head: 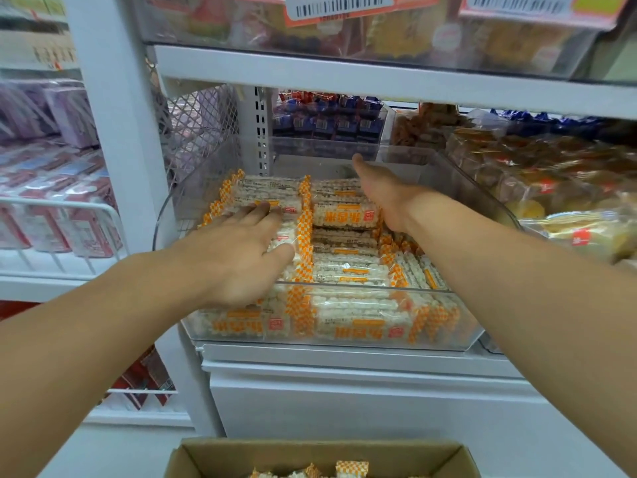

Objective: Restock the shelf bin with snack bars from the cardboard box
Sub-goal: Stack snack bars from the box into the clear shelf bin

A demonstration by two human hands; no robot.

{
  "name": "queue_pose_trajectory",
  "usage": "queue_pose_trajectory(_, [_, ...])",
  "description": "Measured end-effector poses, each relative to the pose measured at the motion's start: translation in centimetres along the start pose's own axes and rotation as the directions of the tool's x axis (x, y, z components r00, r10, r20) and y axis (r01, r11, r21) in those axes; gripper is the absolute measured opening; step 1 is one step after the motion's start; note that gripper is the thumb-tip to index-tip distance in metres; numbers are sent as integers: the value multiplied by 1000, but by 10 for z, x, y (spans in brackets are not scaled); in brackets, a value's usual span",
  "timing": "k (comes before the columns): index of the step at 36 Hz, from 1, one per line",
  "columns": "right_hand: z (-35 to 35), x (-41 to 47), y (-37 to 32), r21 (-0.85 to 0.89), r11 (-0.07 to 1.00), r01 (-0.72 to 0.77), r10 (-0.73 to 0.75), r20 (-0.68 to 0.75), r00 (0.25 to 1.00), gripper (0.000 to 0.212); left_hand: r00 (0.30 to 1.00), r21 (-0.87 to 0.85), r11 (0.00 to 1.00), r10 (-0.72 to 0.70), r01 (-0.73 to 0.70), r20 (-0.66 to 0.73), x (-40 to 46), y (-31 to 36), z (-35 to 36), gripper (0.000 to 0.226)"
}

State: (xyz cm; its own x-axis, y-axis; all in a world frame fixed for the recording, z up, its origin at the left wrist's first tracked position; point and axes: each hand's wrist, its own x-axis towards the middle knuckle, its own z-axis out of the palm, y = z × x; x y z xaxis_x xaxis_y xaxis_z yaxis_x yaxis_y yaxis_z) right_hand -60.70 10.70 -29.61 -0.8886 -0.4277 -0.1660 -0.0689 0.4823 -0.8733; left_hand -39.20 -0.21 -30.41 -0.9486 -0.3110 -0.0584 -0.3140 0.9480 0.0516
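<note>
Snack bars (344,270) fill the clear bin (462,336) on the shelf. The left hand (238,257) lies flat on the left stack, fingers straight. The right hand (382,194) reaches farther in, open, holding nothing. More bars sit in the cardboard box (206,457) below.

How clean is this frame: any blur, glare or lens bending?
Head view: strong wide-angle bending of the shelf edges; upper shelf packs and side racks are blurred; the snack bars and clear bin stay fairly sharp; lighting is even, with slight sheen on the wrappers.

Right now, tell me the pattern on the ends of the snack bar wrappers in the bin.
Orange-and-white checks on the snack bars' wrapper ends, clearest in the head view.
</note>
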Motion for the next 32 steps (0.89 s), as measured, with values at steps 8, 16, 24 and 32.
queue_pose_trajectory(8, [-3,13,12,-58,997,49,-57,-140,989,31,1000,-38,999,7,-8,-27,-3,1,0,77])
queue_pose_trajectory(16, [-5,8,13,-237,964,121,-194,-318,928,59,999,-55,998,14,-17,-52,-3,2,-1,82])
queue_pose_trajectory(24, [7,6,7,-261,954,148,-179,-99,979,33,999,-34,999,10,-12,-53,-2,0,0,77])
queue_pose_trajectory(32, [2,8,10,-210,965,154,-173,-75,982,32,999,-41,999,5,-7,-48,-2,2,0,72])
